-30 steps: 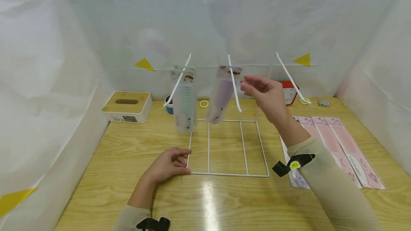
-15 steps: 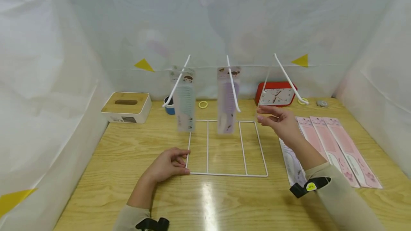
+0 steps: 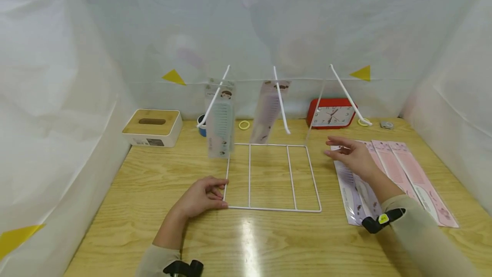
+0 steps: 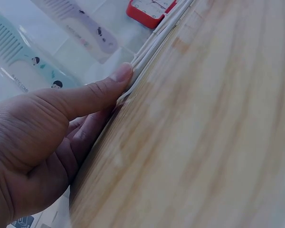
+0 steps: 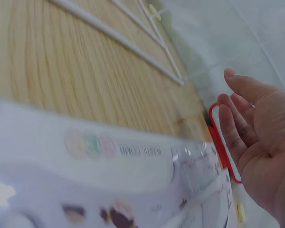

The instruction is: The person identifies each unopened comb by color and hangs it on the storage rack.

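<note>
My left hand (image 3: 200, 196) grips the front left corner of a white wire display rack (image 3: 269, 209) standing on the table. In the left wrist view, the thumb (image 4: 102, 92) presses against the rack's wire. Packaged combs hang from two of its hooks: a green comb (image 3: 221, 123) on the left and a tilted purple comb (image 3: 266, 112) on the middle one. The right hook (image 3: 347, 93) carries nothing. My right hand (image 3: 355, 158), fingers loosely bent and holding nothing, is over the flat purple comb packs (image 3: 350, 198). Pink comb packs (image 3: 417, 178) lie beside them.
Along the back stand a tissue box (image 3: 151, 128), a blue cup (image 3: 202, 129) and a red clock (image 3: 332, 114). A yellow ring (image 3: 244, 125) and a small grey item (image 3: 387, 125) lie there too. White sheeting (image 3: 246, 25) surrounds the table.
My right hand has moved down and right, from beside the middle hook to above the purple packs. The hanging purple comb swings. My left hand has stayed on the rack.
</note>
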### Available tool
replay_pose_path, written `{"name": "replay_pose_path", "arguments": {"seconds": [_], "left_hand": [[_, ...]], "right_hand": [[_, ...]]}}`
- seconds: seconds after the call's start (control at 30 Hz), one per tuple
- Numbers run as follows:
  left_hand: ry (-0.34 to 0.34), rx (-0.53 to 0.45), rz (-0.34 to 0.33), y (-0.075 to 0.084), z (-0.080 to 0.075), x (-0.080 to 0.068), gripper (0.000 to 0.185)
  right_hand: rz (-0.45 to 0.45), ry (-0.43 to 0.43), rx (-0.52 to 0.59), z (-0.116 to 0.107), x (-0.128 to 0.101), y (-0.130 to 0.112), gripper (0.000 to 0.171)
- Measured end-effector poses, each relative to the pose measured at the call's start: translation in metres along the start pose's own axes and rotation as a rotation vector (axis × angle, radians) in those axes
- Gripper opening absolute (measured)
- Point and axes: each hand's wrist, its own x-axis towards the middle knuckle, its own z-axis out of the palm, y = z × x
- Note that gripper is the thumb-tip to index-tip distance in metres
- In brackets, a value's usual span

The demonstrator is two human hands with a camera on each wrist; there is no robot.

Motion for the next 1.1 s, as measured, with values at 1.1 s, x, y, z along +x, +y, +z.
{"name": "replay_pose_path", "arguments": {"seconds": [1.1], "left_hand": [[0.009, -0.024, -0.01, 0.001, 0.002, 0.0, 0.065]], "right_hand": [[0.065, -0.236, -0.251, -0.042, 0.039, 0.038, 0.07]]}}
